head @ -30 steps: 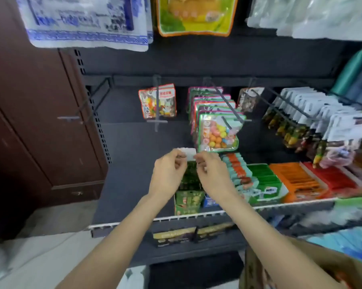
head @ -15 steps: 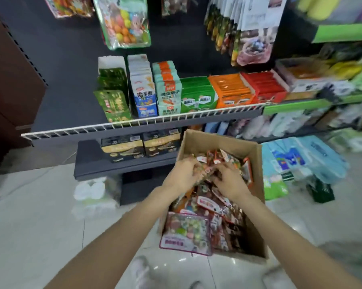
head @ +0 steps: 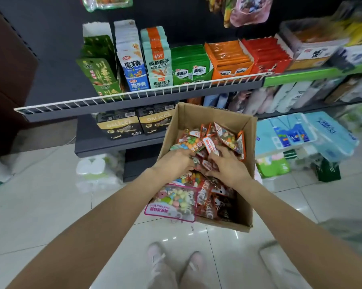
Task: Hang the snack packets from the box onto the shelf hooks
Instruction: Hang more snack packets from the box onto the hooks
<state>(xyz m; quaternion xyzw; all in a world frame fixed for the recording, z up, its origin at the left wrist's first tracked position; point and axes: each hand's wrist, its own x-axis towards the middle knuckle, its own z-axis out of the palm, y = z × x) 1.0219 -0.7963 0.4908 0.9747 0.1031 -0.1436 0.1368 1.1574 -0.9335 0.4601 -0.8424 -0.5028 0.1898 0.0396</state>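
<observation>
Both hands in open brown cardboard box [head: 209, 119] at frame centre: left hand [head: 174, 160] & right hand [head: 226, 165] fingers curled into loose colourful plastic snack packets [head: 215, 140], prob. sorting one out for hanging; exact grip can't tell.

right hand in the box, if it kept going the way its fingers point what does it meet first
The right hand points forward and down into the cardboard box. It would most likely meet the orange snack packets piled under its fingertips first, though depth is hard to judge here.
</observation>
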